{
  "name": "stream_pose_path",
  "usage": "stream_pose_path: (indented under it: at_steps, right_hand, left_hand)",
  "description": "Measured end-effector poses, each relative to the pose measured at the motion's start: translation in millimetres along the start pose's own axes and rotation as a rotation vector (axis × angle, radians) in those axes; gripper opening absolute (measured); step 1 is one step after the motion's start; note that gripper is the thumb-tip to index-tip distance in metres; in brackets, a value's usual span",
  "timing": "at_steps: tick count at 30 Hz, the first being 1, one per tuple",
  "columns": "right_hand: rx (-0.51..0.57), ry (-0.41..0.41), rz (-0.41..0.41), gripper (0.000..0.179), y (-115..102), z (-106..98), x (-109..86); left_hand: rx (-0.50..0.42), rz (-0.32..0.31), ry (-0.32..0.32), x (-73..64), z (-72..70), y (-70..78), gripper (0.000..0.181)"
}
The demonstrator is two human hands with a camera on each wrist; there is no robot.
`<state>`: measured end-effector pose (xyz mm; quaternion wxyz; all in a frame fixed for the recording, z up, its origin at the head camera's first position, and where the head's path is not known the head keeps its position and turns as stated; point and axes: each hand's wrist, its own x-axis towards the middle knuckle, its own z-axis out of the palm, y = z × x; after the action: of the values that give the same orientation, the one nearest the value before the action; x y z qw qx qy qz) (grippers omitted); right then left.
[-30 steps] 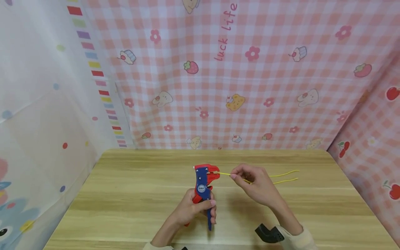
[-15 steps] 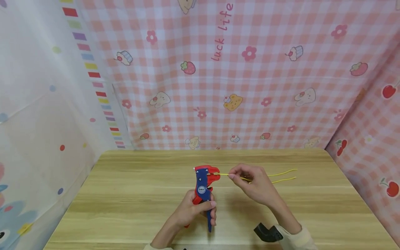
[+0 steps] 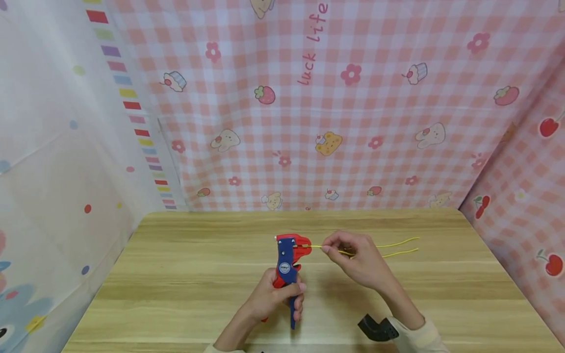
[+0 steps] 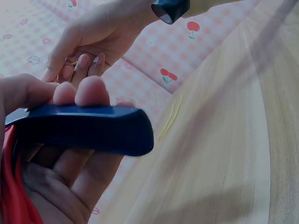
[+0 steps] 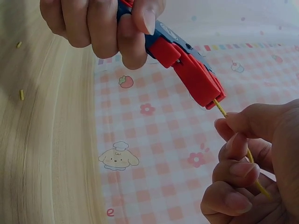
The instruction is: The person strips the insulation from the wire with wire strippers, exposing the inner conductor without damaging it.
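My left hand grips the handles of a red and blue wire stripper, held upright above the table with its red nose pointing right. In the left wrist view the fingers are curled round the blue handle. Thumb and forefinger of my right hand pinch a thin yellow wire close to the stripper. The wire's end sits inside the red jaws, where its tip is hidden. Farther along, the wire passes through the right palm, and two yellow lengths stick out beyond that hand.
Two short yellow bits lie on the wooden table, seen in the right wrist view. A pink checked cloth hangs behind the table, with more cloth at both sides. A black wrist device sits by the right sleeve.
The right hand has come slightly closer to the stripper, shortening the bare stretch of wire between them. The blue handle's lower end has shifted a little left as the left hand squeezes.
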<state>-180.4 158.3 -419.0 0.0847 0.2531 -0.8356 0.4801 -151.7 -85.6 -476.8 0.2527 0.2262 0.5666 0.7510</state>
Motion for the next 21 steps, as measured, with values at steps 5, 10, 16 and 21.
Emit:
stream_pose_path:
  at_steps: [5,10,16,21]
  right_hand:
    - [0.010,0.002,0.004,0.005,0.2,-0.2,-0.3]
    - [0.026,-0.001,0.009,0.005,-0.6,-0.5,-0.2]
    - [0.041,0.006,0.021,0.005,-1.8,-0.8,0.0]
    - [0.051,0.011,0.017,0.005,-1.4,-0.7,-0.3]
  left_hand:
    - [0.021,-0.013,0.039,-0.6,3.4,0.2,0.015]
    - [0.054,-0.061,0.095,-0.3,6.1,1.4,0.023]
    - [0.051,-0.094,0.156,1.0,11.6,1.9,0.025]
    - [0.044,-0.098,0.182,0.7,14.8,1.4,0.023]
